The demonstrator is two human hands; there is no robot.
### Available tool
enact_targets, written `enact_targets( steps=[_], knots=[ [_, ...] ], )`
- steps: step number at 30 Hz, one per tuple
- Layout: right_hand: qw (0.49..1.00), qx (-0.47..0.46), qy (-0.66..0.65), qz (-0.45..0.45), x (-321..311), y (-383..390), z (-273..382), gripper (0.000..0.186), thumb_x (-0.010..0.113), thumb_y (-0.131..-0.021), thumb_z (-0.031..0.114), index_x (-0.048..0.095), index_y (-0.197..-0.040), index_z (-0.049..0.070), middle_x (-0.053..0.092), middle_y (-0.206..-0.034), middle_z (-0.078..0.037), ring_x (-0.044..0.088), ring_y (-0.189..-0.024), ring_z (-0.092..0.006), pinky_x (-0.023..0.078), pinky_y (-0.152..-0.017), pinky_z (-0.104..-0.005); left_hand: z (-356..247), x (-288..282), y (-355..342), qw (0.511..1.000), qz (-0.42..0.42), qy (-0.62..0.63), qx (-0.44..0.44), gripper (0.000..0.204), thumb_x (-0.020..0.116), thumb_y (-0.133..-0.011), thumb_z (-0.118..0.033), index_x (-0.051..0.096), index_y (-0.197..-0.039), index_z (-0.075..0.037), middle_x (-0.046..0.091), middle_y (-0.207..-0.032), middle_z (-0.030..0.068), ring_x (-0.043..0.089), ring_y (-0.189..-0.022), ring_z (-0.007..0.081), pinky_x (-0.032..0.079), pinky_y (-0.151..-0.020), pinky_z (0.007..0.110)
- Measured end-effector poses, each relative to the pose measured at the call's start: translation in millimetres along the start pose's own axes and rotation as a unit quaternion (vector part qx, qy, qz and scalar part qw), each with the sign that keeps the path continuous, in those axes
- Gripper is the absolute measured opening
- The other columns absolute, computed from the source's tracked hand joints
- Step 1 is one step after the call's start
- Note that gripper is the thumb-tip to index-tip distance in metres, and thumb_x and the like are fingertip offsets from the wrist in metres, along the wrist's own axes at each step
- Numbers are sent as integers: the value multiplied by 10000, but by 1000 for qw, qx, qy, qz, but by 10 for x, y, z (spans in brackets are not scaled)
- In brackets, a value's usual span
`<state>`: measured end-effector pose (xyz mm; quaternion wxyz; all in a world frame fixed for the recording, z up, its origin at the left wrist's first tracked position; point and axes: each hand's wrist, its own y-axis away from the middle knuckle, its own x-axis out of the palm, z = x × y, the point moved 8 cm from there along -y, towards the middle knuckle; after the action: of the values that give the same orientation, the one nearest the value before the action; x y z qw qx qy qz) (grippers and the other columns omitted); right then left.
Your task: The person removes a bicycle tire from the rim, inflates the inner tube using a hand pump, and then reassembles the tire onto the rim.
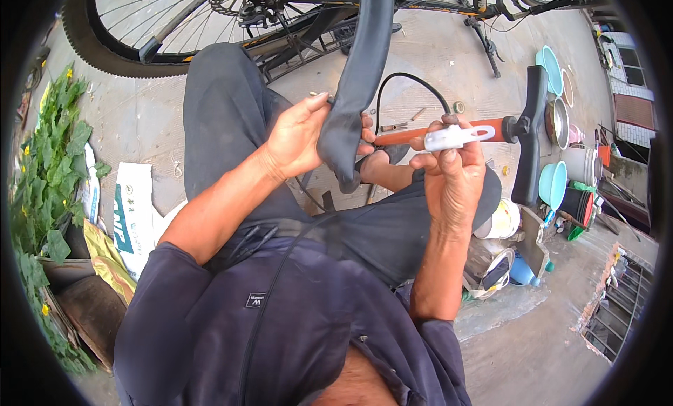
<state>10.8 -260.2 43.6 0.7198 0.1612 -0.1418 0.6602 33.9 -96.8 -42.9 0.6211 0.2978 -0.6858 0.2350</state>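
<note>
My left hand (294, 139) is closed around a black inner tube (354, 83), whose bulging lower end hangs beside my fingers; a small stem shows at my thumb. My right hand (449, 181) holds a white plastic pump head (449, 139), with a pale loop lever pointing right. A black hose (410, 78) arches up beside it. Behind my right hand an orange floor pump (493, 131) lies crosswise with its black T-handle (529, 132) at the right. Whether my fingers also touch the pump barrel, I cannot tell.
A bicycle (280, 13) stands across the top. My bent legs surround the work. Plants (52, 160) and a white sack (132, 210) lie left. Right are cyan basins (552, 188), buckets, a blue jug (522, 271) and a barred opening (624, 301). Small tools (396, 126) lie beyond the pump.
</note>
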Motion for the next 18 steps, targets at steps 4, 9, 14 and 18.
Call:
enact_targets(
  steps=[4, 9, 14, 18],
  knots=[
    [991, -7, 103, -79, -160, -143, -60, 427, 732, -877, 166, 532, -1192, -41, 606, -805, -65, 609, -670, -144, 490, -489, -238, 42, -167, 59, 998, -53, 36, 22, 531, 533, -965, -289, 438, -1360, 54, 594, -1201, 175, 583, -1137, 322, 359, -1081, 606],
    [927, -47, 340, -150, -254, -221, 40, 228, 756, -842, 102, 663, -1000, -33, 628, -781, -16, 543, -629, -88, 431, -600, -204, -2, -425, 28, 994, -100, -33, -5, 501, 670, -887, -183, 502, -1294, 56, 609, -1132, 178, 616, -1045, 293, 489, -959, 493],
    [836, -227, 497, -47, -69, -396, 209, 243, 763, -820, 99, 680, -1026, 0, 626, -853, -38, 556, -737, -74, 458, -604, -220, -123, -196, -112, 983, -90, -158, -28, 367, 723, -846, -144, 567, -1123, 39, 624, -1002, 162, 644, -883, 200, 558, -626, 318],
    [950, -34, 311, -21, -2, -552, -16, 262, 713, -887, 150, 628, -1085, 1, 594, -772, -5, 527, -696, -62, 459, -595, -232, -292, -144, -268, 923, -198, -327, -49, 282, 721, -824, -63, 562, -1043, 18, 642, -908, 129, 640, -649, 176, 521, -501, 277]
  ],
)
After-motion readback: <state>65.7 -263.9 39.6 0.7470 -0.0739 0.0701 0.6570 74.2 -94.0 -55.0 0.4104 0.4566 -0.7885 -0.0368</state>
